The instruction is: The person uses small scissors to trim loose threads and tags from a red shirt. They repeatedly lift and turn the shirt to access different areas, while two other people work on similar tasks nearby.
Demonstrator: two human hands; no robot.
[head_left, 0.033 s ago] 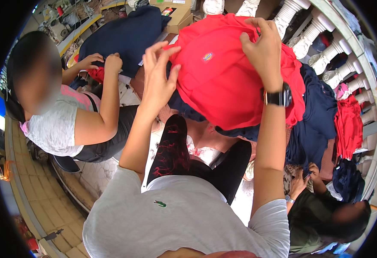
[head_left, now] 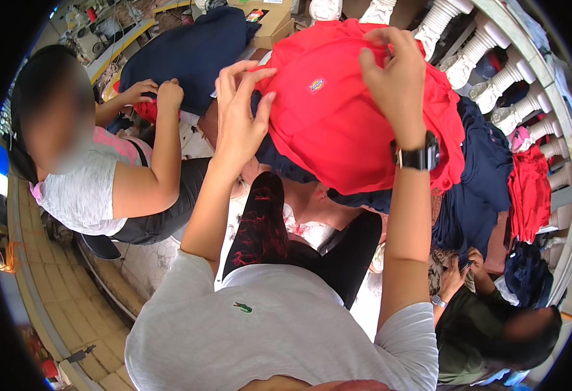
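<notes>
Head view: red cloth, upper middle of frame.
Left hand: fingers spread by its left edge.
Right hand: fingers bent at its upper right; can't tell if pinching.

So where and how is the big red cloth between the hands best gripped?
Probably pinch the red cloth at its exposed left edge, left hand coming from the left, and at the loose folds on its right, right hand from the right. Its middle looks broad and fairly smooth; the edge and folds likely give fingers more to grip.
</notes>
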